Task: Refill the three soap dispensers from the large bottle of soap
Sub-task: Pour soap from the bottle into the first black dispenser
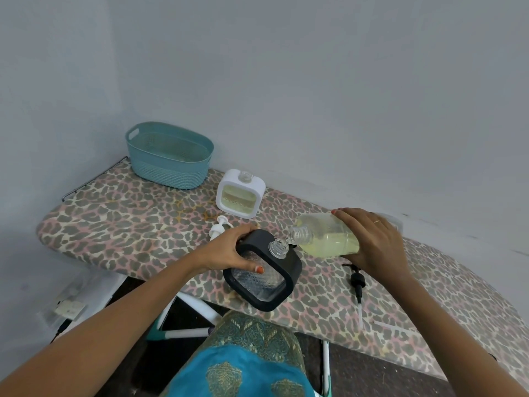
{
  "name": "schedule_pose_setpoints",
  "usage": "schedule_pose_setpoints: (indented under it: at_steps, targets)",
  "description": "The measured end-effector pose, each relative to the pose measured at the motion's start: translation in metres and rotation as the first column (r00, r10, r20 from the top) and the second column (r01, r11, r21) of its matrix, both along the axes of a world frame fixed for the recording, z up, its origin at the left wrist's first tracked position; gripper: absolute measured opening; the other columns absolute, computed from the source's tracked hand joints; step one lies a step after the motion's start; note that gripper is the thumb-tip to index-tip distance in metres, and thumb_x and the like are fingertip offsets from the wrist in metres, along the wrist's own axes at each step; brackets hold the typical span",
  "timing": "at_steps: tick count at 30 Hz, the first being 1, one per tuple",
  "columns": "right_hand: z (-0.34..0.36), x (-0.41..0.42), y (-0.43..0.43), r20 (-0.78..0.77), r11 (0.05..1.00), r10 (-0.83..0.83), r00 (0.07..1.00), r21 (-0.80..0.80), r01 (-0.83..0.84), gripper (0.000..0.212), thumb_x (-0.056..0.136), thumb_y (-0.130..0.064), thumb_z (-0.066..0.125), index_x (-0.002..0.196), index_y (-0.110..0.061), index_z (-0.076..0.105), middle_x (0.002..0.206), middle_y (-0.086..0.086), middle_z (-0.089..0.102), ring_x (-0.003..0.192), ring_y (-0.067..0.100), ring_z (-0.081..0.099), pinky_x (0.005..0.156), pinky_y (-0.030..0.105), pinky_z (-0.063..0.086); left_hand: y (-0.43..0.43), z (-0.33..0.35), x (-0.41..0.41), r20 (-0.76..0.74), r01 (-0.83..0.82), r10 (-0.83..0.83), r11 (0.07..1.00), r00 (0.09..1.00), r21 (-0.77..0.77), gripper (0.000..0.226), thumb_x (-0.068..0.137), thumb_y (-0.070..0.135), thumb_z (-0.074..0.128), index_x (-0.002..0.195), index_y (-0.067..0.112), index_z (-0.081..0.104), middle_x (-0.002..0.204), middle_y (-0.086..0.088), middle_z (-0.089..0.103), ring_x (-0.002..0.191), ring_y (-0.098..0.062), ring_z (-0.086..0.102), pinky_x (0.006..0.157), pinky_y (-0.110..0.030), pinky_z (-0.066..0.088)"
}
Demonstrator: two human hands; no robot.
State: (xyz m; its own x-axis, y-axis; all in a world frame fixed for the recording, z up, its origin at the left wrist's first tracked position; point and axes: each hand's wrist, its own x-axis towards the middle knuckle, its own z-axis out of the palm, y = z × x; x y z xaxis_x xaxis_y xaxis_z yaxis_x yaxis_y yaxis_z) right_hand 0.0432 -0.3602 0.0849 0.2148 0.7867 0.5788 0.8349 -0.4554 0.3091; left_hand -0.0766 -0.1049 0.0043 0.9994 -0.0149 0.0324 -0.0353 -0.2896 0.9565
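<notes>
Head view: my left hand (229,253) grips the black dispenser (264,270); my right (375,239) tips the soap bottle (323,234). Misaligned necks risk spilling soap.

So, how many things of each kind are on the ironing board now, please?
Dispensers: 2, the white dispenser and the black dispenser
Loose pumps: 2, the white pump and the black pump
Large soap bottle: 1
Basket: 1
Total: 6. A thing behind the right hand is too hidden to count.
</notes>
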Motion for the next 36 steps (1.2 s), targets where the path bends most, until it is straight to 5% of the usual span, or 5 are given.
schedule_pose_setpoints:
  at_steps: [6,17,36]
  targets:
    - [0.0024,0.0001,0.0006,0.003,1.0,0.002,1.0,0.0,-0.002,0.063,0.055,-0.032,0.088,0.107,-0.003,0.066,0.102,0.013,0.07,0.089,0.03,0.069,0.075,0.041,0.053,-0.0008,-0.0006,0.0006,0.005,-0.011,0.011,1.0,1.0,0.01,0.052,0.068,0.011,0.08,0.11,0.018,0.05,0.107,0.003,0.058,0.095,0.003,0.055,0.081,-0.005,0.043]
    - [0.0072,-0.0001,-0.0004,0.009,1.0,-0.007,1.0,-0.006,0.007,0.066,0.05,-0.028,0.091,0.106,-0.003,0.066,0.102,0.014,0.07,0.088,0.031,0.069,0.074,0.043,0.054,-0.0007,-0.0022,0.0017,0.035,-0.005,0.004,1.0,0.999,0.013,0.057,0.066,0.01,0.081,0.115,0.008,0.052,0.112,-0.009,0.06,0.105,-0.016,0.058,0.092,-0.023,0.046]
    - [0.0082,0.0059,-0.002,0.029,1.0,-0.016,0.999,-0.012,0.016,0.069,0.05,-0.033,0.09,0.108,-0.005,0.066,0.103,0.012,0.07,0.091,0.029,0.068,0.077,0.041,0.053,-0.001,-0.0066,0.003,0.042,-0.017,0.018,1.0,0.999,-0.016,0.056,0.065,0.012,0.082,0.112,0.014,0.052,0.111,-0.003,0.06,0.102,-0.005,0.059,0.088,-0.013,0.045]
